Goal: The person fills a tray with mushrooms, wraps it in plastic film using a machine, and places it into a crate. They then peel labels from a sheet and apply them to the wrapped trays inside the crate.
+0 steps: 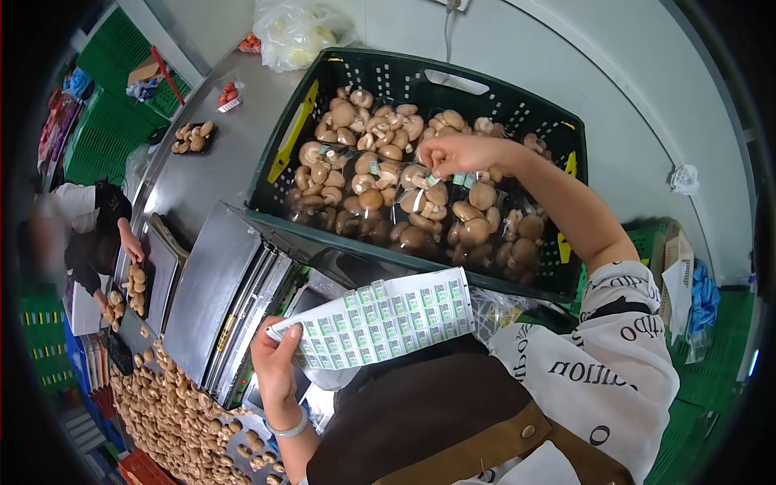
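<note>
My left hand (pixel 276 365) pinches the left end of a white sheet of small green-and-white labels (pixel 380 323), held slanting in front of my apron. My right hand (pixel 457 156) is over the dark green plastic crate (pixel 376 66), its fingers closed on a small label (pixel 433 179) right at a clear-wrapped pack of mushrooms (pixel 423 202). Several wrapped packs of brown mushrooms fill the crate. Similar small labels show on a few of them, such as the pack (pixel 368 174) left of my right hand.
A metal wrapping machine (pixel 214 283) stands left of the crate. Loose mushrooms (pixel 174 412) cover the lower-left table. Another person (pixel 89 234) handles mushrooms at the left. A mushroom tray (pixel 192 137), a small pack of red produce (pixel 229 97) and a plastic bag (pixel 295 36) sit behind.
</note>
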Available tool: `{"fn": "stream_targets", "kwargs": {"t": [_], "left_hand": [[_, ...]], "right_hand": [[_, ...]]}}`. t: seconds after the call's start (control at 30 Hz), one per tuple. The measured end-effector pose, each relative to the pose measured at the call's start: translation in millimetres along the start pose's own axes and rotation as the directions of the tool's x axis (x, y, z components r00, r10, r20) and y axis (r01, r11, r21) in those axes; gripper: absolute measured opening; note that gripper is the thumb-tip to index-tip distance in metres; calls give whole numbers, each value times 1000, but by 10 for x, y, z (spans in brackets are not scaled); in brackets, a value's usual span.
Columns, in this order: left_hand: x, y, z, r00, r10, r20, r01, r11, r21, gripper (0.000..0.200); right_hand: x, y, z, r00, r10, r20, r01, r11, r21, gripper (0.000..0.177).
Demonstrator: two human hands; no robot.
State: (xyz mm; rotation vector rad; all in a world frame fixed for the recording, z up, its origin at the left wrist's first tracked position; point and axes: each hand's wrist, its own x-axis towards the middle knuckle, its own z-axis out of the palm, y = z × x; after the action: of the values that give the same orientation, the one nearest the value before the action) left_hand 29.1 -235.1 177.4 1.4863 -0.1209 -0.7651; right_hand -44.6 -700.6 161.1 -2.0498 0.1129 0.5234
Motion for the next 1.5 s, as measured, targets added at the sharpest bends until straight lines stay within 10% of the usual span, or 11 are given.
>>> {"fn": "stream_targets", "kwargs": {"t": [0.13,0.3,0.47,0.6,0.87,1.0,1.13,1.23,1.33,1.4,1.5], "left_hand": [[-17,43,140,999,9,31,-9,1000,4,14],[-66,13,247,998,22,54,-24,999,26,14],[-111,-25,273,999,21,36,-21,1000,3,13],[-117,-52,328,999,18,30,-17,999,-46,12],[-125,-13,505,999,18,39,-17,1000,-26,13],[-122,28,504,997,62,42,-63,998,2,14],[-127,100,479,982,169,81,-174,984,51,15],[-134,204,488,960,246,130,-267,948,175,12],[-186,349,563,916,346,205,-393,880,267,14],[-206,408,610,888,406,217,-454,850,268,14],[-245,488,713,858,454,240,-509,813,282,12]], "right_hand": [[-8,135,254,998,67,-21,-70,939,-337,22],[-30,367,265,893,-46,-447,-339,586,-736,31],[-425,257,-85,969,170,-180,-173,985,0,18],[-606,437,43,997,69,-32,-68,997,47,19],[-689,574,253,900,-311,-306,142,872,-469,30],[-959,388,0,879,-129,-459,-10,957,-289,26],[-1353,483,31,969,240,65,-223,956,-192,30],[-1473,733,296,989,121,-86,-147,729,-668,34],[-1452,32,310,894,253,-371,-448,537,-715,41],[-1332,-519,495,939,-11,-344,-125,920,-371,40],[-1163,-1151,934,931,-303,-202,274,949,-157,45]]}}
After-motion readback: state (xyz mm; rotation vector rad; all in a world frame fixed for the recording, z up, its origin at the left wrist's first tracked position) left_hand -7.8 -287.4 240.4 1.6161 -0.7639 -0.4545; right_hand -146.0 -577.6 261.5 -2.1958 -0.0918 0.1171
